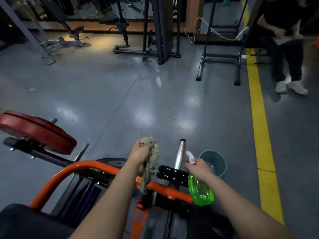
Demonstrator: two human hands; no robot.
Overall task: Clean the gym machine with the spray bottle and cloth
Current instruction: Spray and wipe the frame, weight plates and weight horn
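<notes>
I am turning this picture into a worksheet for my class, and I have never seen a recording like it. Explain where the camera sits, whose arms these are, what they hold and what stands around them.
There is only one picture. It comes from a wide-angle camera worn on a person's head, looking forward and down, so the two bare arms are that person's own. The left hand grips a crumpled beige cloth, which hangs down in front of the gym machine's orange tubular frame. The right hand holds a clear green plastic spray bottle at its white and red trigger head, with the nozzle near an upright silver metal post. A red round weight plate sits on the machine at the left. On the grey floor are a small teal bucket and a yellow painted line. A second person sits at the far right.
</notes>
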